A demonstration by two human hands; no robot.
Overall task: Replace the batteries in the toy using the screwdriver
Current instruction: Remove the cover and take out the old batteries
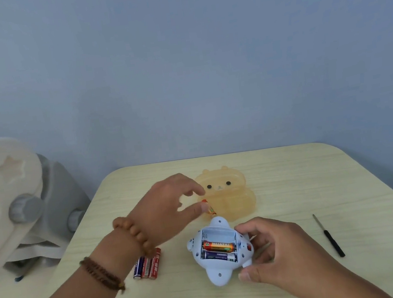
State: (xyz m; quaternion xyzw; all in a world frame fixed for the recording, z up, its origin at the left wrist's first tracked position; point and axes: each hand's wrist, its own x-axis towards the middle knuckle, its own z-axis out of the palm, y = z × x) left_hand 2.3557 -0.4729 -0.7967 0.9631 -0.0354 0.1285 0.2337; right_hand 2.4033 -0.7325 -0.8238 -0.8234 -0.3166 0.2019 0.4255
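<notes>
The pale wood-grain surface [296,185] fills the lower half of the view, its far edge meeting a blue wall [203,59]. To the far left, off the surface, stands a white and grey plastic piece of furniture [14,189], blurred.

The left hand [170,205] reaches toward the far middle of the surface, with two beaded bracelets [119,250] on its wrist. Its grip is a pinch of thumb and fingers on an orange battery [208,207], only part of which shows past the thumb tip. The right hand [280,253] sits near, on the right side of the toy [219,249], its fingers wrapped round the toy's right edge and the thumb pressed at the near corner, holding it steady.

Just beyond the left hand's fingertips lies a translucent orange bear-shaped box [232,194], touching or nearly touching the toy's far tip.

The toy is light blue, lying underside up near the middle of the surface, with its battery compartment open. Inside are two batteries side by side: an orange one [219,245] farther and a dark one [220,256] nearer; the farthest slot is bare.

The screwdriver [329,236], thin with a black handle, lies well to the right of the right hand, untouched.

Three loose batteries [147,266] lie together left of the toy, partly under the left wrist.
</notes>
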